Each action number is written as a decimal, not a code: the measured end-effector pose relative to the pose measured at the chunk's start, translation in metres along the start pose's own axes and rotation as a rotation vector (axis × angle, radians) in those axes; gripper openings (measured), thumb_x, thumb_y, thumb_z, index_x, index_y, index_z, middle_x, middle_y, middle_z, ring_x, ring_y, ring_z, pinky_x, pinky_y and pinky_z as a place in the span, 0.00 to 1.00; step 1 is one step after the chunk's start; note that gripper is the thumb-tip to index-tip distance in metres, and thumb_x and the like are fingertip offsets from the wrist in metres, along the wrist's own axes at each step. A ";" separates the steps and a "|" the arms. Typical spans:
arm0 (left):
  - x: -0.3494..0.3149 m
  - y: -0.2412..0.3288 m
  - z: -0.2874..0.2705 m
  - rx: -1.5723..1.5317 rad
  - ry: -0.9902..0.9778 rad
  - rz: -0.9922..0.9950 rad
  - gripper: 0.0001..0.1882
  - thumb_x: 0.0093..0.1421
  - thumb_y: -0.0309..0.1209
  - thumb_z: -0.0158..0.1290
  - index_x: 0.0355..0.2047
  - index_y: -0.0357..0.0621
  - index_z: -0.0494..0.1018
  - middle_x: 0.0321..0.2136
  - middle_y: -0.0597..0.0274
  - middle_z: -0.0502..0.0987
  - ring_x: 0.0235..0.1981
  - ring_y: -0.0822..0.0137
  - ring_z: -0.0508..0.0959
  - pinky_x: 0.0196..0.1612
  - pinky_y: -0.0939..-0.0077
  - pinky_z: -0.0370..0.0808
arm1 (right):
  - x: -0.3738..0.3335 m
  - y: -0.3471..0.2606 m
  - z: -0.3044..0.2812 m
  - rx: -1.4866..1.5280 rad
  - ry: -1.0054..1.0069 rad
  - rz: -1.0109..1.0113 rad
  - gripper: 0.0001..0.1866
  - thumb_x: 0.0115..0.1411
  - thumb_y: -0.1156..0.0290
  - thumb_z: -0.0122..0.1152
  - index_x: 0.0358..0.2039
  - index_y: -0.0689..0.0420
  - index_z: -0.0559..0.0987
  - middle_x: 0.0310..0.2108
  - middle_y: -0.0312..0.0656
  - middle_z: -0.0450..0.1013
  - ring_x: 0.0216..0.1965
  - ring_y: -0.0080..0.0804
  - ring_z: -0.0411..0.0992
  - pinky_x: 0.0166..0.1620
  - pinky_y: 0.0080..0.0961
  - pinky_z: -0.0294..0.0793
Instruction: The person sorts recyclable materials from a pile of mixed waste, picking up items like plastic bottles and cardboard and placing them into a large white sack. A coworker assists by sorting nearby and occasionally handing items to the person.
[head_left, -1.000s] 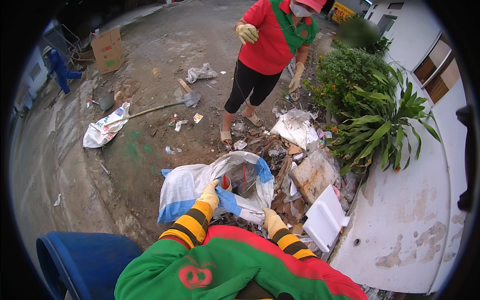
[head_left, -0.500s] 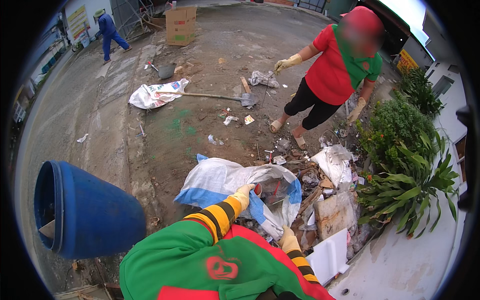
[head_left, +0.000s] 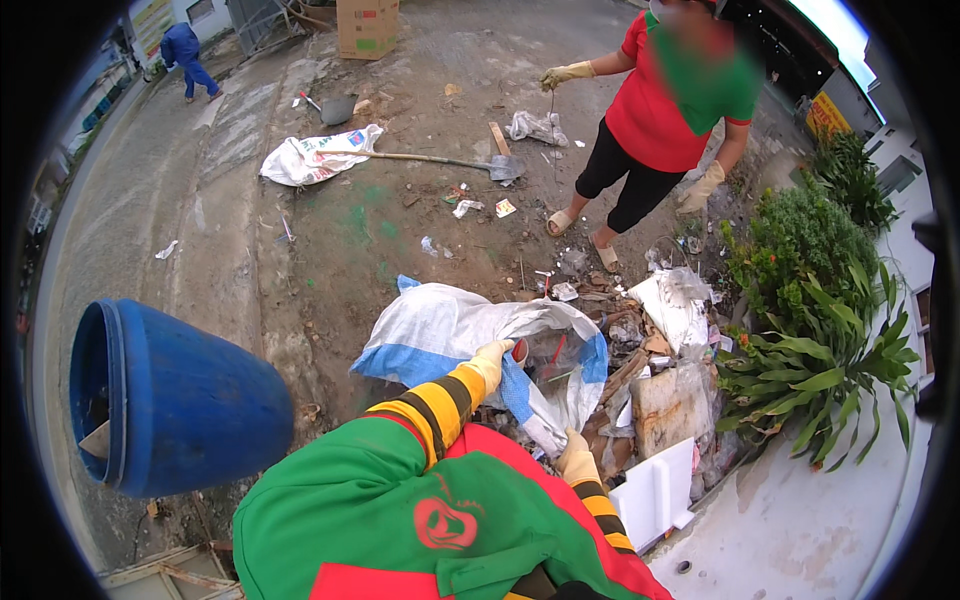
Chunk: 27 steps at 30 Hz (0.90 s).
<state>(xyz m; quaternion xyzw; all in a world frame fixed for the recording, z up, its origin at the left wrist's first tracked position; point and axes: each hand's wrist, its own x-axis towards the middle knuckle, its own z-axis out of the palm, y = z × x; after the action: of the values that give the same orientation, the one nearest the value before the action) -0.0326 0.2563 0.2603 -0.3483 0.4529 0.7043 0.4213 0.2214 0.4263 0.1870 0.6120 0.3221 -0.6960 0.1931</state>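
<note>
A white woven sack (head_left: 450,318) with blue bands lies on the ground before me, its mouth facing right and near. Bits of rubbish show inside the opening. My left hand (head_left: 490,364), in a pale glove, is closed on the sack's rim at its near left side. Lower right, my right hand (head_left: 575,457), also gloved, grips the rim's near corner; its fingers are partly hidden. Right beside the mouth spreads a heap of rubbish (head_left: 625,375) with plastic bags, wood scraps and dirt. A white foam board (head_left: 655,497) leans by my right forearm.
A blue barrel (head_left: 195,400) lies tipped at left. Beyond the sack are a long-handled shovel (head_left: 440,160), another white sack (head_left: 315,160), a dustpan (head_left: 337,109) and a cardboard box (head_left: 367,25). A gloved co-worker (head_left: 665,120) stands far right, by plants (head_left: 810,350) along a white wall.
My view has tilted down slightly, so the far scene sits higher. Both hands keep their hold on the sack. The distant person in blue has moved a little left.
</note>
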 end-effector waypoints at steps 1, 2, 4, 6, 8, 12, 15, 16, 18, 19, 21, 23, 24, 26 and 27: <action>0.003 0.000 -0.001 0.025 0.010 0.003 0.14 0.57 0.39 0.57 0.35 0.39 0.76 0.28 0.60 0.78 0.25 0.63 0.74 0.31 0.64 0.70 | 0.000 -0.001 -0.001 -0.260 -0.050 -0.034 0.43 0.63 0.40 0.38 0.65 0.65 0.55 0.67 0.57 0.51 0.68 0.46 0.48 0.68 0.31 0.46; 0.006 0.000 -0.001 0.050 0.019 0.008 0.14 0.58 0.40 0.56 0.32 0.39 0.76 0.26 0.61 0.77 0.24 0.62 0.73 0.30 0.63 0.70 | 0.000 -0.001 0.000 -0.479 -0.078 -0.039 0.42 0.65 0.40 0.36 0.65 0.64 0.55 0.67 0.56 0.51 0.68 0.45 0.49 0.67 0.30 0.47; 0.011 -0.001 -0.002 0.059 0.023 0.021 0.14 0.59 0.40 0.55 0.30 0.40 0.76 0.25 0.61 0.77 0.22 0.62 0.71 0.30 0.63 0.69 | 0.000 -0.002 0.000 -0.194 -0.026 0.015 0.40 0.66 0.41 0.34 0.65 0.63 0.56 0.67 0.53 0.53 0.67 0.43 0.51 0.67 0.28 0.49; 0.015 -0.001 -0.002 0.031 0.020 0.021 0.14 0.59 0.40 0.56 0.31 0.40 0.76 0.25 0.61 0.77 0.22 0.62 0.71 0.29 0.64 0.69 | 0.004 -0.002 0.001 -0.147 0.032 -0.016 0.40 0.66 0.41 0.33 0.65 0.64 0.57 0.67 0.52 0.53 0.67 0.42 0.52 0.67 0.29 0.49; 0.017 -0.001 -0.002 0.030 0.023 0.036 0.13 0.59 0.39 0.56 0.31 0.40 0.76 0.25 0.61 0.77 0.22 0.63 0.71 0.28 0.64 0.69 | 0.010 -0.001 -0.001 -0.020 0.035 -0.014 0.41 0.65 0.41 0.38 0.65 0.64 0.55 0.67 0.53 0.52 0.67 0.44 0.51 0.66 0.34 0.49; 0.019 -0.002 -0.003 0.054 0.041 0.058 0.13 0.58 0.38 0.56 0.33 0.39 0.76 0.26 0.62 0.77 0.23 0.63 0.71 0.29 0.65 0.69 | 0.023 0.000 -0.005 0.046 -0.048 0.001 0.45 0.62 0.43 0.48 0.66 0.65 0.51 0.68 0.56 0.48 0.67 0.49 0.50 0.66 0.45 0.49; 0.020 -0.001 -0.002 0.064 0.021 0.056 0.14 0.59 0.39 0.56 0.34 0.39 0.76 0.28 0.61 0.77 0.24 0.63 0.72 0.31 0.65 0.70 | 0.024 0.000 -0.008 0.054 -0.010 -0.025 0.44 0.63 0.41 0.44 0.66 0.64 0.52 0.68 0.56 0.48 0.68 0.48 0.48 0.67 0.38 0.49; 0.020 -0.001 -0.002 0.055 0.005 0.046 0.14 0.59 0.39 0.56 0.34 0.39 0.76 0.28 0.61 0.77 0.24 0.63 0.72 0.31 0.65 0.70 | 0.023 0.000 -0.009 0.015 0.040 -0.010 0.44 0.63 0.41 0.44 0.66 0.64 0.53 0.68 0.56 0.49 0.68 0.47 0.48 0.67 0.36 0.50; 0.020 0.000 -0.001 0.072 0.029 0.027 0.15 0.59 0.40 0.55 0.33 0.39 0.76 0.28 0.61 0.78 0.25 0.63 0.73 0.31 0.65 0.70 | 0.022 -0.001 -0.011 -0.026 0.060 -0.021 0.44 0.63 0.40 0.42 0.66 0.65 0.53 0.68 0.57 0.48 0.68 0.48 0.48 0.67 0.33 0.49; 0.020 0.000 -0.001 0.068 0.008 0.029 0.15 0.59 0.40 0.55 0.33 0.39 0.76 0.27 0.61 0.77 0.24 0.63 0.73 0.31 0.65 0.70 | 0.022 -0.002 -0.012 -0.028 0.031 -0.048 0.45 0.63 0.39 0.42 0.66 0.66 0.52 0.68 0.58 0.47 0.68 0.49 0.48 0.67 0.33 0.47; 0.018 0.001 0.000 0.058 0.010 0.016 0.15 0.59 0.41 0.55 0.31 0.40 0.76 0.25 0.61 0.77 0.24 0.62 0.72 0.31 0.65 0.69 | 0.024 -0.002 -0.014 -0.040 0.015 -0.028 0.47 0.63 0.38 0.41 0.66 0.68 0.50 0.68 0.59 0.46 0.68 0.50 0.47 0.68 0.33 0.46; 0.017 0.001 0.001 0.036 -0.009 0.007 0.14 0.59 0.41 0.56 0.30 0.41 0.76 0.24 0.61 0.76 0.23 0.62 0.72 0.30 0.64 0.70 | 0.026 -0.002 -0.015 -0.066 0.055 0.032 0.47 0.63 0.37 0.40 0.66 0.67 0.50 0.68 0.59 0.46 0.68 0.50 0.47 0.68 0.35 0.46; 0.017 0.002 0.000 0.025 -0.017 -0.003 0.14 0.59 0.41 0.56 0.30 0.41 0.76 0.24 0.61 0.76 0.23 0.62 0.72 0.29 0.64 0.70 | 0.028 -0.002 -0.015 -0.082 0.080 0.048 0.47 0.63 0.37 0.40 0.66 0.66 0.50 0.68 0.59 0.46 0.68 0.50 0.47 0.68 0.37 0.46; 0.018 0.002 0.000 0.058 0.020 0.021 0.14 0.58 0.41 0.56 0.29 0.41 0.76 0.24 0.61 0.76 0.22 0.61 0.72 0.28 0.62 0.70 | 0.029 -0.002 -0.014 -0.059 0.105 0.015 0.45 0.63 0.38 0.39 0.67 0.64 0.51 0.68 0.57 0.47 0.68 0.48 0.48 0.68 0.38 0.46; 0.020 0.001 0.000 0.082 0.037 0.034 0.14 0.58 0.41 0.56 0.29 0.41 0.76 0.23 0.60 0.76 0.22 0.60 0.72 0.27 0.62 0.70 | 0.028 -0.001 -0.013 0.066 0.044 0.037 0.45 0.64 0.39 0.38 0.67 0.64 0.50 0.68 0.57 0.47 0.68 0.48 0.48 0.68 0.39 0.46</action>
<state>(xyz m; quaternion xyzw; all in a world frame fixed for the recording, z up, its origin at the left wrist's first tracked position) -0.0417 0.2614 0.2435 -0.3359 0.4951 0.6857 0.4146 0.2252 0.4397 0.1592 0.6389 0.2920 -0.6890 0.1785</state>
